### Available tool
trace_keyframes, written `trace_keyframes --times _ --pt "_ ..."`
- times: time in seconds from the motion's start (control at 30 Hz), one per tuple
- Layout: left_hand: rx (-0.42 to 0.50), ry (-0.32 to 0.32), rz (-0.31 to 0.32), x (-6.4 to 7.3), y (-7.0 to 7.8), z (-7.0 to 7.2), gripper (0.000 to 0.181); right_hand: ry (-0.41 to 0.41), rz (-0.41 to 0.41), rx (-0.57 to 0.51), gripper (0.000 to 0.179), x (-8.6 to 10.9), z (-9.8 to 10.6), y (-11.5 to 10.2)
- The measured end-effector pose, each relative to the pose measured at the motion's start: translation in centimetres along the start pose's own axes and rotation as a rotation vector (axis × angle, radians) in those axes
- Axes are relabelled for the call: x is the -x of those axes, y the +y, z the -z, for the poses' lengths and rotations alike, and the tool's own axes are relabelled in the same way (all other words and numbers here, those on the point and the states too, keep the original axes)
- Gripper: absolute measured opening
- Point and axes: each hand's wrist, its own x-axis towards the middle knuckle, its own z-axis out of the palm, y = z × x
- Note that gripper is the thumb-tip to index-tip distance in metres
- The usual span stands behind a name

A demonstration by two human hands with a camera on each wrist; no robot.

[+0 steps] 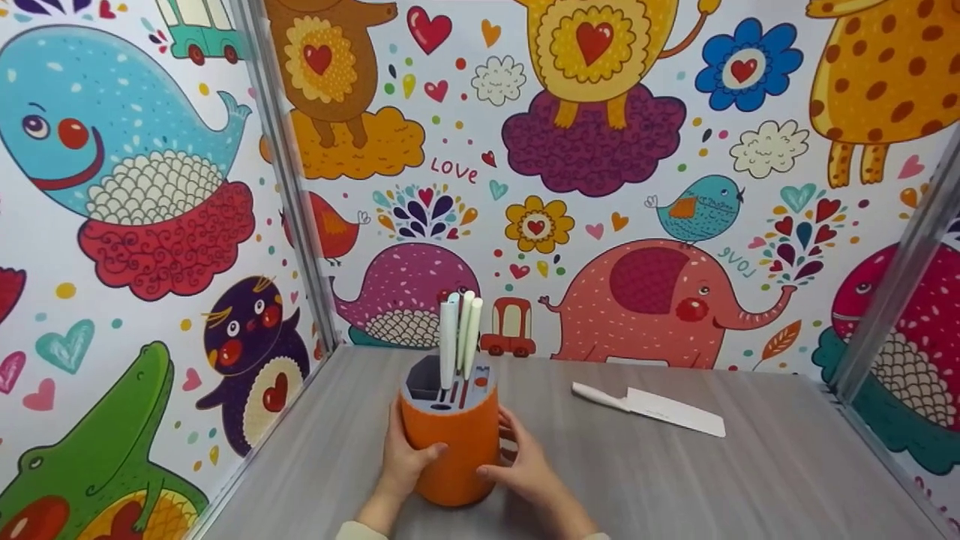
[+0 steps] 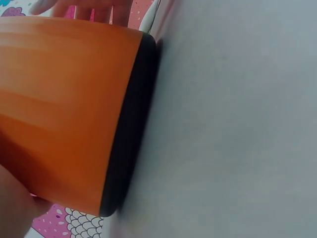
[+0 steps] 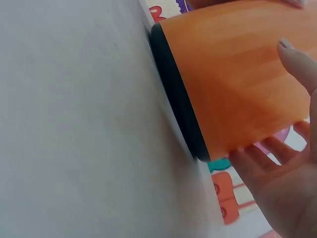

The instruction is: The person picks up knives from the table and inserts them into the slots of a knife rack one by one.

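An orange round knife block with a grey slotted top and a black base stands upright on the table. Several pale handles stick up from its slots. My left hand holds the block's left side, thumb across the front. On the opposite side my right hand curves round it, fingertips at the wall and thumb toward the front; in the right wrist view the palm of that hand stands off the orange wall. A white cleaver lies flat to the right, apart from both hands.
The grey wood-grain table ends at a back wall printed with cartoon animals. Similar panels rise at the left and right, joined by metal corner posts.
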Motion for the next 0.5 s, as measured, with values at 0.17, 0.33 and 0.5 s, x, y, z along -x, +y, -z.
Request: trace_keyframes --times 0.17,0.33,0.5 --pt "-0.008 0.007 0.035 -0.2 0.3 0.0 0.111 0.029 0.068 0.067 0.087 0.0 3.8 0.7" --pt "-0.025 0.015 0.093 -0.1 0.6 0.1 0.11 0.198 0.184 0.073 0.071 0.3 7.7 1.6" --pt "-0.023 0.011 0.109 -0.1 0.6 -0.2 0.11 0.37 0.101 0.159 0.061 0.6 10.5 2.2"
